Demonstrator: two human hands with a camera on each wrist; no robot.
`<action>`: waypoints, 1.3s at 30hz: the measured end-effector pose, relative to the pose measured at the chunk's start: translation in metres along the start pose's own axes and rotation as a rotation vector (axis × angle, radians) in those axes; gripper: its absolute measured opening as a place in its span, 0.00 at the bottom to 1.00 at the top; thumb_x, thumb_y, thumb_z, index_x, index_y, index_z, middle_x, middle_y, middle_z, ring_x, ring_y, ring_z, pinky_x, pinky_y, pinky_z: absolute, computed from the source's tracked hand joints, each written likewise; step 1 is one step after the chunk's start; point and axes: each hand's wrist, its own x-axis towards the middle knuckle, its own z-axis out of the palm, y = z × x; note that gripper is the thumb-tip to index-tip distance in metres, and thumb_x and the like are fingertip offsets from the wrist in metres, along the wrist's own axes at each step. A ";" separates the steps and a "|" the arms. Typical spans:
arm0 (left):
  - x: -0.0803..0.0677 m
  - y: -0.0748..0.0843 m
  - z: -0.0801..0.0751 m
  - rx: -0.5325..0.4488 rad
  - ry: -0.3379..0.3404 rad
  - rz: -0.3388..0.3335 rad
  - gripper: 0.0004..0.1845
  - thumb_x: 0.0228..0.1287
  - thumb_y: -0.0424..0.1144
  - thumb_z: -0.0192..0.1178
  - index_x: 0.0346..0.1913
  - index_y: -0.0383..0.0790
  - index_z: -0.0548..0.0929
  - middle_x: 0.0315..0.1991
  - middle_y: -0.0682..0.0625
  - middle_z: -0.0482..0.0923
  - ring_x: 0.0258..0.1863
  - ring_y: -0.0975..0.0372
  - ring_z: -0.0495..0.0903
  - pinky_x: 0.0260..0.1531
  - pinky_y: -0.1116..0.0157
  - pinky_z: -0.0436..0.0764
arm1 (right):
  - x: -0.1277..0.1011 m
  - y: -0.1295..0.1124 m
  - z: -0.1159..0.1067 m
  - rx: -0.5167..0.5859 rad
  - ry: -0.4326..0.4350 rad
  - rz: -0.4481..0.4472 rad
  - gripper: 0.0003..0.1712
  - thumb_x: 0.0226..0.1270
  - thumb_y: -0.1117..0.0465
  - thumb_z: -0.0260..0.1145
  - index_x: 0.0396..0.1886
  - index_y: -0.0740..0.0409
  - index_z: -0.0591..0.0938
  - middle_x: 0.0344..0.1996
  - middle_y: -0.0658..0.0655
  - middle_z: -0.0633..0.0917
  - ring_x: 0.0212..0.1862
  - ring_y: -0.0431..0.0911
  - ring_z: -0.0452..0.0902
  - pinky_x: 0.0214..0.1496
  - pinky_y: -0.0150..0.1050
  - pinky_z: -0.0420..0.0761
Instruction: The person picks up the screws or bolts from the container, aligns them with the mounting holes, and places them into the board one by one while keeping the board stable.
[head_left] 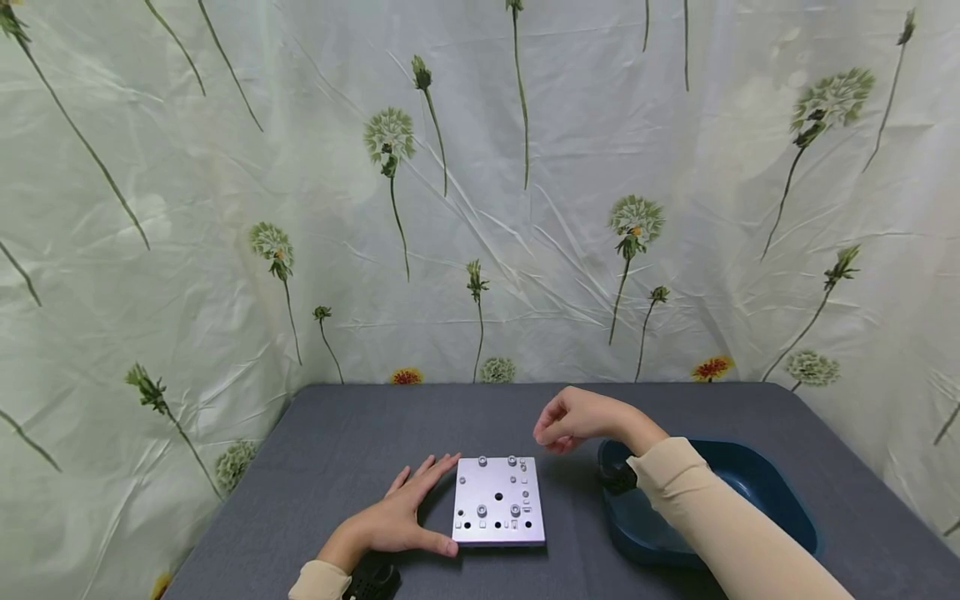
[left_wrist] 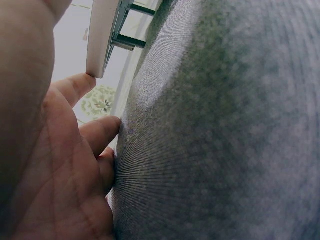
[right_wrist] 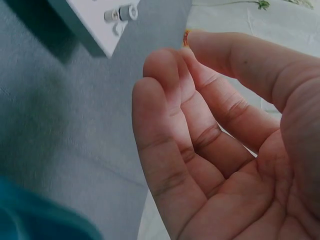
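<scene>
A square silver plate [head_left: 498, 502] with several holes and small bolts [head_left: 482, 510] lies on the grey table [head_left: 337, 467]. My left hand [head_left: 411, 510] lies flat on the cloth beside it, fingers straight along its left edge and the thumb against its near left corner. The left wrist view shows my left hand [left_wrist: 65, 160] on the cloth, with the thumb reaching the plate's edge [left_wrist: 102, 35]. My right hand [head_left: 561, 429] hovers past the plate's far right corner, fingers curled down. In the right wrist view the thumb meets the fingertips [right_wrist: 165, 57]; nothing shows between them, and the palm is bare.
A dark blue tray [head_left: 757, 492] stands at the right under my right forearm, its edge [right_wrist: 30, 215] in the right wrist view. A flowered white cloth [head_left: 480, 208] hangs behind and around the table. Bare grey cloth surrounds the plate.
</scene>
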 end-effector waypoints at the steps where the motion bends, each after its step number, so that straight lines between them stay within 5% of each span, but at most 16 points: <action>1: 0.000 0.000 0.000 -0.001 0.000 0.002 0.64 0.55 0.57 0.83 0.88 0.50 0.53 0.89 0.42 0.48 0.88 0.37 0.41 0.79 0.25 0.33 | -0.002 0.001 -0.002 0.001 0.002 0.000 0.08 0.75 0.64 0.71 0.43 0.65 0.90 0.30 0.53 0.89 0.30 0.41 0.80 0.46 0.44 0.91; 16: 0.000 -0.005 0.000 0.008 -0.001 0.001 0.64 0.55 0.58 0.82 0.89 0.51 0.53 0.89 0.42 0.48 0.88 0.37 0.41 0.78 0.24 0.33 | -0.030 0.031 -0.025 0.048 0.033 0.022 0.11 0.77 0.63 0.69 0.47 0.68 0.89 0.30 0.51 0.89 0.33 0.40 0.83 0.42 0.34 0.88; 39: 0.002 -0.003 -0.001 0.010 -0.009 0.000 0.65 0.55 0.59 0.82 0.89 0.52 0.52 0.89 0.43 0.47 0.89 0.38 0.39 0.79 0.25 0.33 | -0.090 0.084 -0.072 0.081 0.043 0.118 0.21 0.83 0.59 0.64 0.60 0.74 0.85 0.36 0.53 0.90 0.37 0.42 0.85 0.45 0.38 0.90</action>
